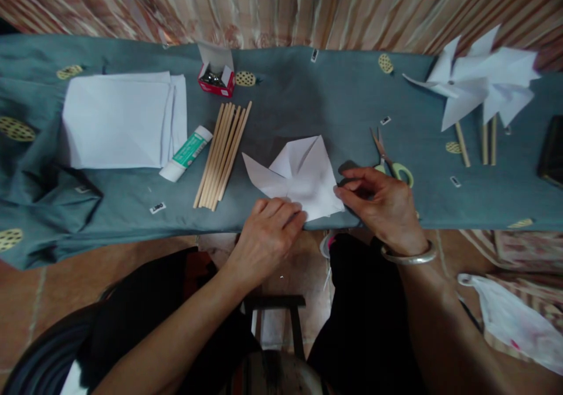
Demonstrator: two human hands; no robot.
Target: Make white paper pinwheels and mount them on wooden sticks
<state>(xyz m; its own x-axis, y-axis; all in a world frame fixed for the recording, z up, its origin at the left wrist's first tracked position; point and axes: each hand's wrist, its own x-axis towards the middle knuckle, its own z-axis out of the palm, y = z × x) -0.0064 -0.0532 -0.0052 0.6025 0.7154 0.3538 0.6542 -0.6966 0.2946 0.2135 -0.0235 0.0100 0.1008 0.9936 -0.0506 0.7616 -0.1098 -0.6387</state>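
In front of me on the cloth-covered table lies a white paper pinwheel (310,187), some of its points folded in toward the middle and one sticking out to the left. My left hand (272,231) grips its near edge, the fingers curled over the paper and the thumb alongside. At the right corner, my right hand (382,204) pinches the paper between thumb and forefinger, with its other fingers bent. Just beyond that hand rest scissors (389,157) with pale green handles, partly hidden by it.
Wooden sticks (223,155) lie left of the pinwheel, with a glue stick (186,153) and stacked white paper (116,119) further left. An open red box (216,81) holds small metal pieces. Pinwheels on sticks (477,81) sit far right. A curtain (281,8) borders the table's back.
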